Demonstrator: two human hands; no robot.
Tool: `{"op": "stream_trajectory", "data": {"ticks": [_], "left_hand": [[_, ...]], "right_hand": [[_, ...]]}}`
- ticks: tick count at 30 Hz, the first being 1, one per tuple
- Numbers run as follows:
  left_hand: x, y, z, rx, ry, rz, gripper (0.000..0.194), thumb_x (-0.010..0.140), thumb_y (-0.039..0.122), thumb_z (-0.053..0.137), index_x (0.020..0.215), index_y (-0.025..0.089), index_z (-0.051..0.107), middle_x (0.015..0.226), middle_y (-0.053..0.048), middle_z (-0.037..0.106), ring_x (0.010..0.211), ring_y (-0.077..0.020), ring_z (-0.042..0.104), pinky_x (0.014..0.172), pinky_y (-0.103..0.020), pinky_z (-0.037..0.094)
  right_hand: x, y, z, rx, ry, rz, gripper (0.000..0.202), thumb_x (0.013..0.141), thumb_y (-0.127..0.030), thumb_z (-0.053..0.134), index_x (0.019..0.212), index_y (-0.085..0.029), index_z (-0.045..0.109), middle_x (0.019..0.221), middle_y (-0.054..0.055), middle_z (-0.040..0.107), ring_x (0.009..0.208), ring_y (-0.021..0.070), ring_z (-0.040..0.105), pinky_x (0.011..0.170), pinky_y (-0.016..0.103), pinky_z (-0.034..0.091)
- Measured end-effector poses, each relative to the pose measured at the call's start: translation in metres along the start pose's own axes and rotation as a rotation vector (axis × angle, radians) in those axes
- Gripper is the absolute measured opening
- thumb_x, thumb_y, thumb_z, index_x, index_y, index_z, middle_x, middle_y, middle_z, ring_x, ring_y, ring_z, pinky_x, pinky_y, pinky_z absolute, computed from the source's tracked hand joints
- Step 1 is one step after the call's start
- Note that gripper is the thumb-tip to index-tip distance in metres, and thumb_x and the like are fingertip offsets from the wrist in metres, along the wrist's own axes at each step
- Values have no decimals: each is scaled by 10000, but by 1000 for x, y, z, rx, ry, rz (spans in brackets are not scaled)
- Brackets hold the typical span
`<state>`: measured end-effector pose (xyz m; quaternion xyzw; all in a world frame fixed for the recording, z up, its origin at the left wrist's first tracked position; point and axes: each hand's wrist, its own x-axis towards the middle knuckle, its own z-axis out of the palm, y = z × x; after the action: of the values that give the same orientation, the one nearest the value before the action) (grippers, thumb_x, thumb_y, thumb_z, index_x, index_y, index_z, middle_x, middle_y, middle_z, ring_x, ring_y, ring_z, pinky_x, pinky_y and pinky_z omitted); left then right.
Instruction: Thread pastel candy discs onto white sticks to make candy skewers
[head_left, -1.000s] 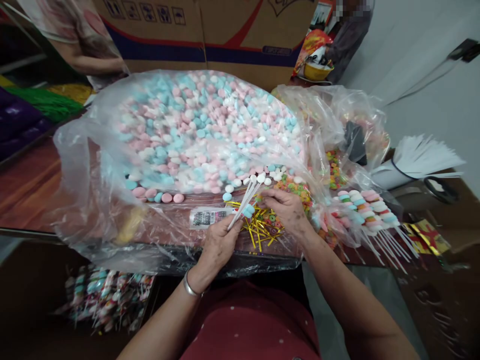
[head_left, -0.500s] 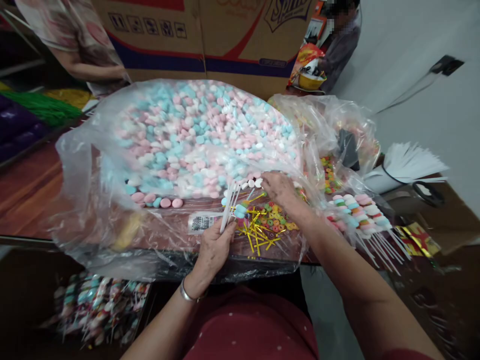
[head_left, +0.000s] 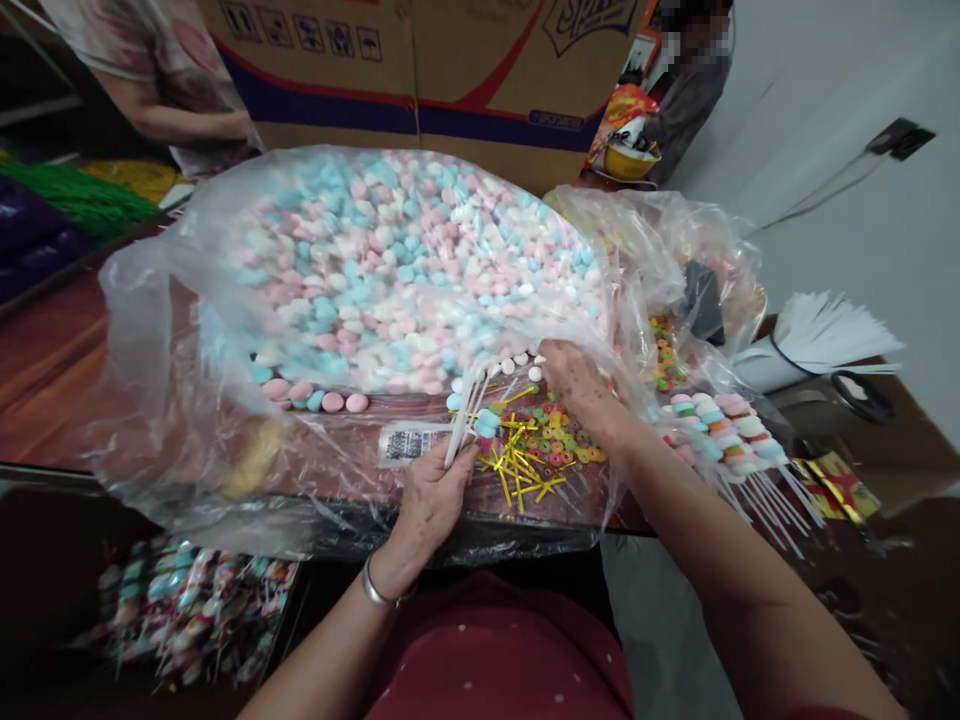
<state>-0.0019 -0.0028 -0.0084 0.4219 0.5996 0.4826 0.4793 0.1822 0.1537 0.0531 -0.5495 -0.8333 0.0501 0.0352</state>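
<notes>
My left hand (head_left: 435, 490) is closed round several thin white sticks (head_left: 466, 415) that slant up from the fist. Blue marshmallows (head_left: 486, 423) show just above my thumb, with a pink piece below them. My right hand (head_left: 574, 385) reaches to the front of the big clear bag, fingers bent down and together beside white marshmallows (head_left: 535, 367). What its fingertips hold, if anything, is hidden. Between the hands lie gold twist ties (head_left: 517, 465) and coloured gummy rings (head_left: 562, 435). The clear bag (head_left: 150, 290) is full of pink, blue and white marshmallows (head_left: 405, 260).
Finished marshmallow skewers (head_left: 727, 430) lie at the right, near a bundle of white sticks (head_left: 832, 335). More skewers (head_left: 195, 600) fill a box at lower left. A large carton (head_left: 420, 80) stands behind the bag. Two other people (head_left: 180, 110) are at the back.
My right hand has shifted slightly right along the bag's front, and more white marshmallow shows beside its fingers. The left hand keeps its hold on the sticks. The view has moved slightly.
</notes>
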Motion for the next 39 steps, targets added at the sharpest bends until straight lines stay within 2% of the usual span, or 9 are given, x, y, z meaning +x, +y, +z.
{"op": "stream_trajectory", "data": {"ticks": [3,8,17,20,24,31,35,37,39], "left_hand": [[0,0,0,-3,1,8,291,848,404,595,899,153,732,572,47,476,522,-98,363,502,-210,314],[0,1,0,-4,-3,19,307,857,407,591,947,157,744,595,41,512,534,-101,376,526,-211,344],[-1,-2,1,20,17,11,320,844,433,592,898,157,746,573,43,515,531,-109,393,534,-218,354],[0,-4,1,23,26,18,329,844,426,594,951,155,746,595,38,552,535,-111,413,547,-222,371],[0,-5,1,25,8,28,311,846,427,593,889,156,738,588,44,522,532,-106,396,538,-219,354],[0,-1,0,66,-4,39,287,851,413,576,772,162,689,560,50,458,530,-107,382,515,-218,301],[1,0,0,98,-12,78,276,865,393,565,787,165,699,566,48,475,551,-112,412,540,-219,315],[1,1,0,110,-14,94,280,866,390,565,776,164,703,569,44,499,563,-117,431,554,-220,330],[2,2,1,121,-14,107,280,865,384,567,767,164,709,588,37,538,579,-120,451,574,-220,347]], "right_hand": [[-5,-1,11,-71,14,-35,304,866,-43,402,1060,-141,614,1084,154,644,974,240,569,820,321,411],[-12,1,16,-103,38,-128,218,905,-104,414,952,-149,622,974,124,652,885,215,567,795,304,394],[-13,-17,10,-166,-60,-20,280,921,-100,417,1108,-136,622,1127,162,661,1010,244,597,815,314,409],[-11,-18,11,-112,-38,6,310,922,-101,407,1158,-132,606,1134,168,667,1023,250,596,838,318,417],[-8,-14,12,-44,-48,26,262,893,-117,461,1094,-158,624,1002,142,699,918,239,609,778,300,428],[-8,-12,19,-1,29,-28,327,859,-71,460,1135,-174,602,1068,138,684,991,233,605,848,318,448],[-3,-5,18,274,127,123,201,755,-100,533,915,-190,615,856,69,688,805,199,614,715,298,445],[-4,-4,15,608,178,207,124,704,-147,568,817,-196,581,722,13,640,671,161,582,616,271,423],[-8,-6,13,996,163,257,130,650,-200,612,764,-200,549,633,-29,589,572,128,545,539,247,404]]}}
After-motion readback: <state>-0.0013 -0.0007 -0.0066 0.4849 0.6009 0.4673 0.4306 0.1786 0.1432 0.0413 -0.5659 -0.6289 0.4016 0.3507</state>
